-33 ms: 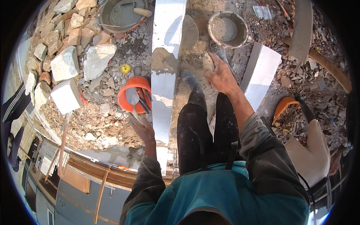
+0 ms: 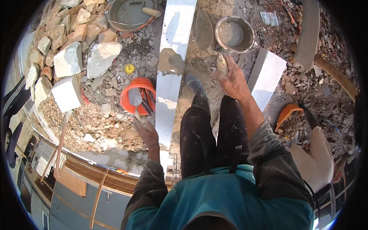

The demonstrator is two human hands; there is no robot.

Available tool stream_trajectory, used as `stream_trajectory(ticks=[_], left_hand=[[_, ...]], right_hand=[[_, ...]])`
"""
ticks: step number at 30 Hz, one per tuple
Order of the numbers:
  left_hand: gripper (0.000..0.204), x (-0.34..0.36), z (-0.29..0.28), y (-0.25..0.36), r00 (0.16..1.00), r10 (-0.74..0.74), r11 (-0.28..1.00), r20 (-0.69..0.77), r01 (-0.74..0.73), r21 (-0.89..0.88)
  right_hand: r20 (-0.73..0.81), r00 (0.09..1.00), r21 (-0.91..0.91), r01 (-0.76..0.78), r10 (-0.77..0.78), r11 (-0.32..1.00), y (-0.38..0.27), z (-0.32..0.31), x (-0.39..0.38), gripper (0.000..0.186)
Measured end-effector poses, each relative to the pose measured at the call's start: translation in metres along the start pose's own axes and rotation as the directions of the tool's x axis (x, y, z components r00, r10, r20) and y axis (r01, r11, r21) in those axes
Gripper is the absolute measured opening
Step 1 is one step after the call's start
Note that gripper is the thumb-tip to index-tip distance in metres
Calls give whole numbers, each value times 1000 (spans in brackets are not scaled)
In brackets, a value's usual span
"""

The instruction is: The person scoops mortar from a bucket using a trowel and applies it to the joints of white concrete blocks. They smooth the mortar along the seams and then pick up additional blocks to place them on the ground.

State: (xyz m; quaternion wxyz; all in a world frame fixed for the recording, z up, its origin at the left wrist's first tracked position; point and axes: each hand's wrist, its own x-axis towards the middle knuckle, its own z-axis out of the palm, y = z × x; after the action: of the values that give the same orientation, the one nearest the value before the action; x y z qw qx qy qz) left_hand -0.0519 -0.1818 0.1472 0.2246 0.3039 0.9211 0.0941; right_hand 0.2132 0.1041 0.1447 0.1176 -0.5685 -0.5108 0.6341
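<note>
My right hand is closed round the pale wooden handle of a trowel, whose grey, mortar-stained blade hangs left of a small round bucket with grey mortar inside. My left hand is open, fingers stretched out beside an orange bucket. A second trowel rests in that bucket among dark-handled tools, its handle end close to my left fingertips. Between my hands runs a long white block course with a patch of wet mortar on top.
A large tub of mortar with another trowel stands far left, near piled stones. A yellow tape roll lies on rubble. To the right are a white block, a curved board and an orange helmet-like shell.
My right hand has moved slightly right and nearer, and its trowel blade has shifted right and tilted. My left hand stays by the orange bucket. The whole view has shifted a little.
</note>
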Motion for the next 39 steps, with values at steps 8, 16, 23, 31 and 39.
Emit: stream_trajectory(ticks=[8,16,23,31,39], left_hand=[[68,-62,1,-40,985,-173,982,-21,171,-76],[68,-121,7,-61,925,-379,904,-28,363,-224],[71,-174,22,-73,884,-467,847,6,449,-283],[71,-169,9,-58,896,-443,864,31,436,-250],[68,-185,-19,-83,903,-419,900,93,426,-90]], right_hand=[[148,927,-566,364,-343,740,55,35,-20,51],[610,789,-771,569,75,284,40,74,-28,55],[400,885,-850,455,-237,266,-12,18,88,52],[675,729,-595,447,113,668,67,106,-83,57],[171,832,319,-554,528,769,35,74,-24,21]])
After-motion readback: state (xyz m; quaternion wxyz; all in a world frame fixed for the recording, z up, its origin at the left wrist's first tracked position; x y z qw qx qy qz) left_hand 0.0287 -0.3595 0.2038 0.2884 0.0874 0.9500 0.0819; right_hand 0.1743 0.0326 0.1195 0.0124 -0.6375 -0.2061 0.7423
